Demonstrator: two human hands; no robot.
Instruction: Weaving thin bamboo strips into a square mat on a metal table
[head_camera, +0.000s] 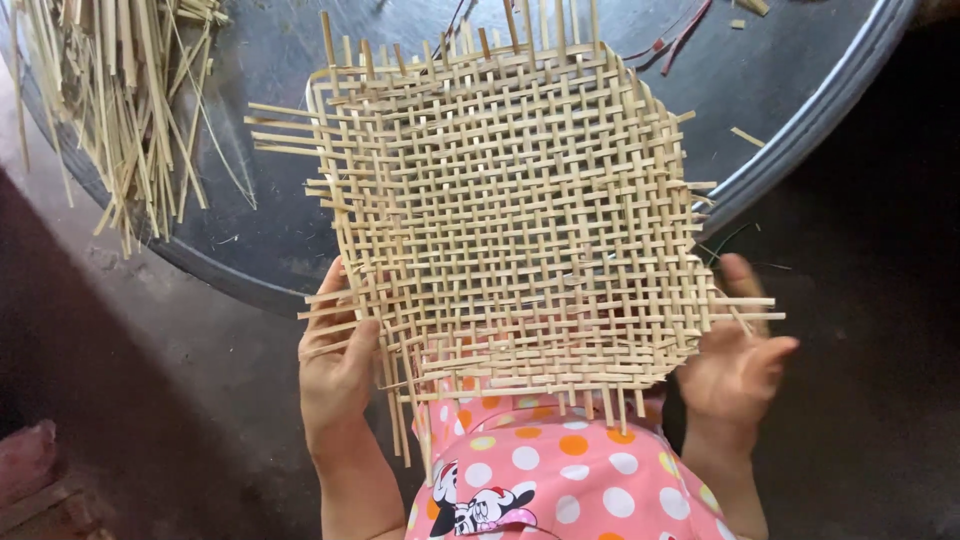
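Observation:
A square mat woven of pale bamboo strips (515, 215), with loose strip ends sticking out on every side, is held up over the edge of a round dark table (800, 110). My left hand (338, 368) grips the mat's lower left corner, thumb over the strips. At the mat's lower right edge my right hand (738, 360) supports it, fingers spread behind and beside the protruding ends. Below the mat I see a pink garment with coloured dots (560, 475).
A heap of loose bamboo strips (120, 100) lies on the table's far left and hangs over its rim. A few thin red strands (680, 35) and strip scraps lie at the table's back. Dark floor surrounds the table.

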